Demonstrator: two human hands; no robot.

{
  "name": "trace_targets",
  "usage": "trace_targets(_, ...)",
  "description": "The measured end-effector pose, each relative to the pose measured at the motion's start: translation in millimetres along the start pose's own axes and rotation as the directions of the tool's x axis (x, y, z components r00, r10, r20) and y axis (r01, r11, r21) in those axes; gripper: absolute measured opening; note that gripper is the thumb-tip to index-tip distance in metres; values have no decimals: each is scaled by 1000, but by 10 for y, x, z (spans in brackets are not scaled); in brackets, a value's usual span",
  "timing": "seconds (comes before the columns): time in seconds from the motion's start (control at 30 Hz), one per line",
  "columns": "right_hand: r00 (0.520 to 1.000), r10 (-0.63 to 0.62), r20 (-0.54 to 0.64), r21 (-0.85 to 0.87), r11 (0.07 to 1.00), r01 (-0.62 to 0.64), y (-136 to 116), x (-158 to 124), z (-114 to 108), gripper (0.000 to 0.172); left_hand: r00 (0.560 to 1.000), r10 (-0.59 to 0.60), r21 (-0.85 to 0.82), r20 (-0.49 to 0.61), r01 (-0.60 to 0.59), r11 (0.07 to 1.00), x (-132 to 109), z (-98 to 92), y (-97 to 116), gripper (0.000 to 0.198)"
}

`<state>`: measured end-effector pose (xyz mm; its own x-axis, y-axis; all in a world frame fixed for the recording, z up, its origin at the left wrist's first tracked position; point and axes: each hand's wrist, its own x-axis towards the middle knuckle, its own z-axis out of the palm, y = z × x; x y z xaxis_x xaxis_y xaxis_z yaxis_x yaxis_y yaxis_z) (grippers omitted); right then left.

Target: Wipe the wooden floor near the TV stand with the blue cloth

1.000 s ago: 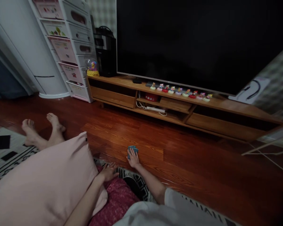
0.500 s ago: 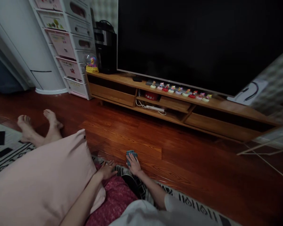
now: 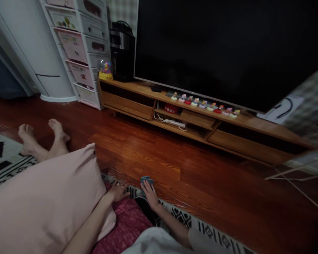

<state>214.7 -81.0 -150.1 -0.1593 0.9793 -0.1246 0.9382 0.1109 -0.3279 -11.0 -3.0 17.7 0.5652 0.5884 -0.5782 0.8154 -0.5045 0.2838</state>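
Note:
Several blue cards [image 3: 145,177] lie in a loose pile on the wooden floor at the rug's edge. My right hand [image 3: 149,194] rests on them, palm down with its fingers spread, covering part of the pile. Left of it, my left hand [image 3: 119,191] lies flat on the dark red cloth [image 3: 129,222] over my leg, fingers apart and holding nothing. Beside my left forearm is a large pink pillow [image 3: 53,194].
A wooden TV stand [image 3: 185,112] crosses the view ahead, with several small figurines and a large dark TV [image 3: 214,49]. A drawer tower [image 3: 76,53] stands at the left. Bare feet [image 3: 58,132] show beyond the pillow. A patterned rug [image 3: 209,231] lies below.
My right hand and the blue cards have shifted slightly toward me, closer to the rug. The camera view has tilted a little. My left hand stays on the red cloth.

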Motion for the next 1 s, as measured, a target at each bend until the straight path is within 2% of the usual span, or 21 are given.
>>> trace_targets(0.07, 1000, -5, 1, -2, 1000, 5, 7, -81, 45, 60, 1000, 3, -12, 3, -3, 1000, -12, -4, 3, 64)
trace_targets(0.13, 1000, 9, -13, 8, 1000, -8, 1, 2, -28, 60, 1000, 7, -17, 11, -7, 1000, -25, -10, 6, 65)
trace_targets(0.33, 986, 164, -27, 52, 985, -163, -70, 729, -585, 56, 1000, 18, -21, -1, -18, 1000, -14, -10, -22, 63)
trace_targets(0.4, 980, 200, -16, 51, 979, -199, -99, 862, -668, 56, 1000, 16, -13, 0, -16, 1000, 1, -3, -39, 63)
trace_targets(0.5, 985, 172, -15, 40, 984, -171, -116, 783, -551, 58, 1000, 13, -19, -6, -14, 1000, 18, 10, -53, 63)
trace_targets(0.63, 999, 34, -19, 3, 999, -34, -74, 307, -128, 61, 1000, 13, -21, -8, -13, 1000, 31, 35, -53, 63)
trace_targets(0.7, 1000, 12, 2, -19, 1000, -12, -47, 84, 42, 62, 1000, 13, -23, -14, -13, 1000, 39, 47, -58, 62)
trace_targets(0.77, 1000, 14, 17, -28, 1000, -14, -29, -16, 111, 63, 1000, 23, -31, -17, -24, 999, 43, 52, -65, 61)
trace_targets(0.87, 1000, 8, -13, -7, 1000, -8, -32, 130, -2, 64, 1000, 30, -26, -6, -30, 999, 30, 34, -65, 62)
trace_targets(1.0, 994, 103, -37, 53, 993, -101, -98, 659, -399, 58, 1000, 22, -8, 3, -21, 1000, -13, -6, -43, 62)
